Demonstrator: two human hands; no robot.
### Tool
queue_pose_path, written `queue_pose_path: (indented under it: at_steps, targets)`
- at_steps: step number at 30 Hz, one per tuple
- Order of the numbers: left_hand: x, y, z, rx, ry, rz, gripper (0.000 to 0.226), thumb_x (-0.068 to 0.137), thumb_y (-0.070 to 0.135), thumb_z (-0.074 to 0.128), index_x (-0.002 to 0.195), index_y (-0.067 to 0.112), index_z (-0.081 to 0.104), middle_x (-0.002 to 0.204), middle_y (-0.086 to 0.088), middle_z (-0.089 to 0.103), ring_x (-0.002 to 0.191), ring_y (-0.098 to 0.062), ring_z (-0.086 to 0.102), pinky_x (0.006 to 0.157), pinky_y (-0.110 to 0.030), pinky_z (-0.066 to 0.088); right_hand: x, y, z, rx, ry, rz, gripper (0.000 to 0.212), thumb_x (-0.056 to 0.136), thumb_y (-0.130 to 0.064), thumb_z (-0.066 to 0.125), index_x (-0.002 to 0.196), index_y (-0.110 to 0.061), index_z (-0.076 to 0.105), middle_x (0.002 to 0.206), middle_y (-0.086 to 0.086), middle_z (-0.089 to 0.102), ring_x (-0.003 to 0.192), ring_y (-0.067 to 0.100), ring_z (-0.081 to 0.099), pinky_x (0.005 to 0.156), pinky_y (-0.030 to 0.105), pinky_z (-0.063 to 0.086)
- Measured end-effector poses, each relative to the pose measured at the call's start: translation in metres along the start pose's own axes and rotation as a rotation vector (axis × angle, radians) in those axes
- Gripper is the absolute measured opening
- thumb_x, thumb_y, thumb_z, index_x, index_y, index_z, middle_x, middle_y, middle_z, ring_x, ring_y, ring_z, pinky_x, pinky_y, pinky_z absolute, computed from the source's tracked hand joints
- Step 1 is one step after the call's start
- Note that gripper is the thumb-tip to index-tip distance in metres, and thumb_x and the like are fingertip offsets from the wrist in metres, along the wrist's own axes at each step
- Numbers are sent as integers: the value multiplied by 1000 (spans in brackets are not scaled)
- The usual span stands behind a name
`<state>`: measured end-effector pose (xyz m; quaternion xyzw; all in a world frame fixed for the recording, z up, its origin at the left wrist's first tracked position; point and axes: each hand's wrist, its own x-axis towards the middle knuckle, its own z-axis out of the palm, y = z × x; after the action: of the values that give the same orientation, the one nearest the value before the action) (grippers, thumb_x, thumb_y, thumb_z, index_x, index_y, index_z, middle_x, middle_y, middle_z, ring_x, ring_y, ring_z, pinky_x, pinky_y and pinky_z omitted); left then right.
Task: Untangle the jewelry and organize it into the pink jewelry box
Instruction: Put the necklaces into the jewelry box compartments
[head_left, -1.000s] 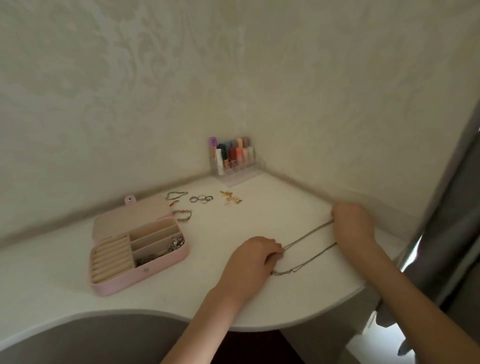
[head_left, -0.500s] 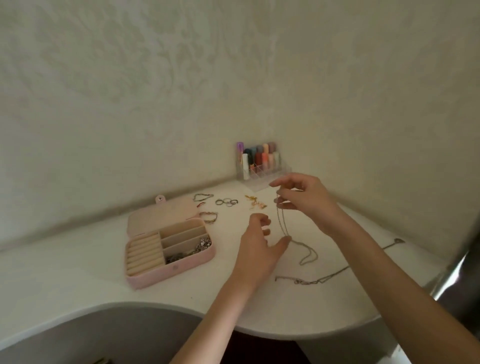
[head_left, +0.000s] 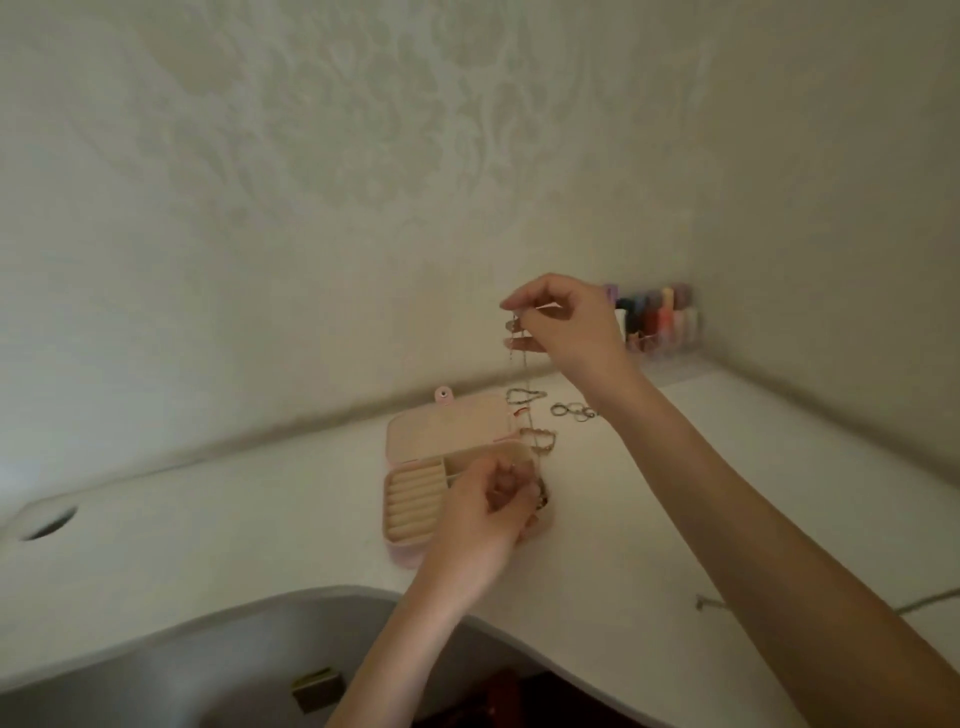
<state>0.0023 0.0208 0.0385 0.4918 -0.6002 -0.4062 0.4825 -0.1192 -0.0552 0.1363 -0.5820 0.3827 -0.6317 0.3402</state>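
Note:
The pink jewelry box (head_left: 415, 499) lies open on the white desk, its lid (head_left: 447, 426) flat behind it and ring rolls in its left part. My right hand (head_left: 561, 327) is raised above the desk and pinches the top of a thin chain necklace (head_left: 519, 364), which hangs straight down. My left hand (head_left: 483, 514) hovers over the box's right compartments, fingers curled around the chain's lower end. A second chain (head_left: 722, 605) lies on the desk near my right forearm.
Loose pieces lie behind the box: a small chain (head_left: 524, 397), joined rings (head_left: 571, 411) and a bracelet (head_left: 540, 439). A clear organizer of lipsticks (head_left: 657, 317) stands in the wall corner. A round cable hole (head_left: 49, 522) is at far left. The desk front edge (head_left: 363, 590) curves inward.
My right hand has lifted one chain higher and carried it left over the box. My left hand moved to the box and closed on the chain's lower end. The view has swung left.

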Motion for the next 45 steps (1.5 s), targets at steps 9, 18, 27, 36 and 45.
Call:
queue_pose_path:
  at_steps: [9, 18, 27, 36, 45]
  targets:
    - [-3, -9, -36, 193, 34, 12, 25, 91, 13, 56, 69, 23, 61, 49, 10, 49, 38, 0, 42, 33, -18, 31, 18, 17, 17, -266, 51, -217, 26, 82, 8, 54, 73, -11, 68, 85, 10, 65, 66, 8, 62, 65, 35, 60]
    - [1, -18, -54, 597, 154, 305, 10, 82, 11, 68, 77, 20, 69, 94, 17, 54, 99, -10, 48, 80, -14, 37, 27, 36, -1, -367, 58, -160, 33, 80, 8, 52, 70, -20, 66, 75, 9, 67, 60, 5, 61, 68, 42, 58]
    - [11, -22, -53, 732, 62, 224, 13, 77, 16, 70, 84, 27, 71, 81, 24, 52, 95, -13, 60, 79, -32, 53, 14, 13, 13, -156, -104, -64, 31, 82, 12, 50, 71, -12, 67, 75, 11, 64, 70, 19, 66, 67, 26, 59]
    - [15, -14, -58, 472, 147, 97, 31, 74, 23, 77, 96, 28, 55, 92, 17, 62, 87, 1, 56, 69, -11, 40, -7, -5, 31, -78, -375, -7, 26, 85, 10, 54, 75, -9, 67, 72, 7, 65, 66, 11, 66, 65, 23, 58]
    - [13, -10, -58, 290, 105, 91, 16, 83, 14, 68, 89, 28, 67, 81, 12, 70, 76, 4, 64, 67, -8, 45, -2, -5, 20, -415, -344, -60, 24, 81, 1, 59, 77, -19, 71, 81, 6, 68, 72, 26, 68, 67, 40, 59]
